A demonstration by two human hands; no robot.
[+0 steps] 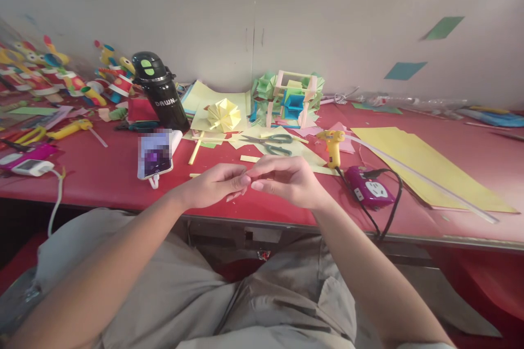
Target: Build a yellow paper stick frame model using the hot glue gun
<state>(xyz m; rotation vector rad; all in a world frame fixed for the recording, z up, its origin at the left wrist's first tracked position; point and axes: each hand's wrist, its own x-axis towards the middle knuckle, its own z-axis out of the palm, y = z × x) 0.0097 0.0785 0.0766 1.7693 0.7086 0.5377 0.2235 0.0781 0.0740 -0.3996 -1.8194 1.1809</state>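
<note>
My left hand (216,185) and my right hand (289,179) meet over the front edge of the red table (102,174). Their fingertips are pinched together and touch each other. Whatever lies between the fingertips is too small or too hidden to make out. Just beyond the hands lie scissors (270,143) on pale yellow paper scraps (305,155), and a short yellow paper strip (249,158). A yellow glue gun (332,147) stands right of the scissors. A folded yellow paper ball (223,114) sits further back.
A phone (154,159) leans by a black bottle (161,90). A purple power strip (370,188) with a black cable sits at right, beside large yellow sheets (426,166). A green, pink and blue paper structure (289,99) stands at the back. Colourful paper toys (61,79) crowd the left.
</note>
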